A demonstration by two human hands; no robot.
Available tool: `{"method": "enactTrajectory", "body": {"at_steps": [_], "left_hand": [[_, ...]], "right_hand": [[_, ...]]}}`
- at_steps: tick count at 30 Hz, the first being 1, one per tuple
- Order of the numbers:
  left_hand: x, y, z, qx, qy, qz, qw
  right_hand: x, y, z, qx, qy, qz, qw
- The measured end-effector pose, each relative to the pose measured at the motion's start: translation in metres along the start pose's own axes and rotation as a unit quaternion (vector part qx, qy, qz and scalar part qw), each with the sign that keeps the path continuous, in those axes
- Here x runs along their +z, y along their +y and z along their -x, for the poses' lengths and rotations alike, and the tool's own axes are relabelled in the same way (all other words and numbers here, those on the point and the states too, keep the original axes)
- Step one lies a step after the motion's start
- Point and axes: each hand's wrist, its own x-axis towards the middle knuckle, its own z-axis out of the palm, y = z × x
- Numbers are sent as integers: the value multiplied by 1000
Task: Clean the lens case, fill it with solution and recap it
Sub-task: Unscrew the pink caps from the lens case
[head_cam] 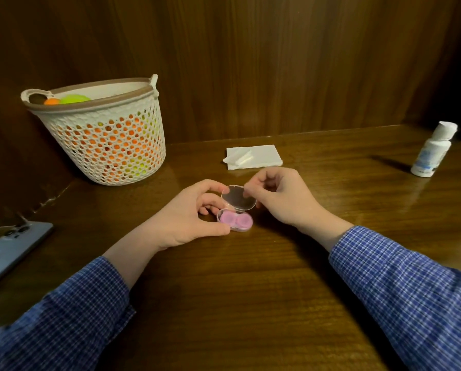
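A small clear plastic box sits on the wooden table with a pink two-cup lens case inside it. Its clear hinged lid stands lifted open behind. My left hand grips the box base, thumb at the front and fingers curled at the back left. My right hand pinches the lid's right edge between thumb and forefinger. A white solution bottle with a white cap stands at the far right. A folded white tissue lies just behind my hands.
A white perforated basket with orange and green items stands at the back left against the wooden wall. A phone lies face down at the left table edge.
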Motion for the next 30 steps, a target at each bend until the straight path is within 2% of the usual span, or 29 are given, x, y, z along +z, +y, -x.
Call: {"method": "enactTrajectory", "body": {"at_steps": [3,5,8,12,23,30], "left_hand": [[1,0,-1,-3,15,1,1000],[2,-1,-1,-6,40,4,999],[3,-3,-2,-12,69,4,998],[4,-5,-1,-2,67,-1,998],[8,-4,-1,31,76,-47,996],[9,-3,0,44,83,-56,994]], "right_hand": [[-1,-2,2,-12,5,-1,1000],[-4,-5,5,-50,12,25,998],[-6,-6,10,-98,-24,85,991],[-1,1,12,-77,-91,131,984],[1,-2,10,-39,-126,139,981],[2,-1,11,-35,-101,94,990]]}}
